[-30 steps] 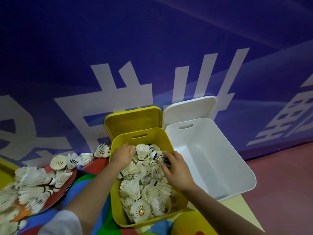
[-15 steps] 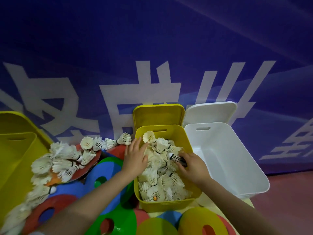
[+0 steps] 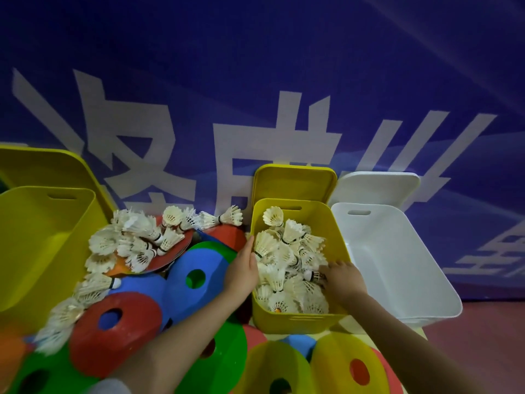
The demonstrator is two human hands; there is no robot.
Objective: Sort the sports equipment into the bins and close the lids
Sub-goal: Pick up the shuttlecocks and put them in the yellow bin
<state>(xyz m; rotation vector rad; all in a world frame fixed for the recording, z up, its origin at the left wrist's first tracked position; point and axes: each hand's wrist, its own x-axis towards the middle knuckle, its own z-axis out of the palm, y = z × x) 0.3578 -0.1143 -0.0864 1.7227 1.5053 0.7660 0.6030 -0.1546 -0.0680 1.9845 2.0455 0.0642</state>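
A bin (image 3: pixel 298 319) filled with shuttlecocks (image 3: pixel 287 260) stood at centre, its lid (image 3: pixel 294 182) propped upright behind it against the banner wall (image 3: pixel 255 66). Just to its right sat a second bin (image 3: pixel 397 265), its own lid (image 3: pixel 375 186) likewise behind. A larger bin (image 3: pixel 37 251) stood at far left. Between them, loose shuttlecocks (image 3: pixel 136 243) lay heaped on a paddle (image 3: pixel 167 257) atop overlapping disc cones (image 3: pixel 196 280), with more cones (image 3: pixel 349 368) in front.

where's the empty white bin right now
In the head view the white bin sits at the right, directly beside the small yellow bin full of shuttlecocks, with its white lid propped against the blue wall behind it.
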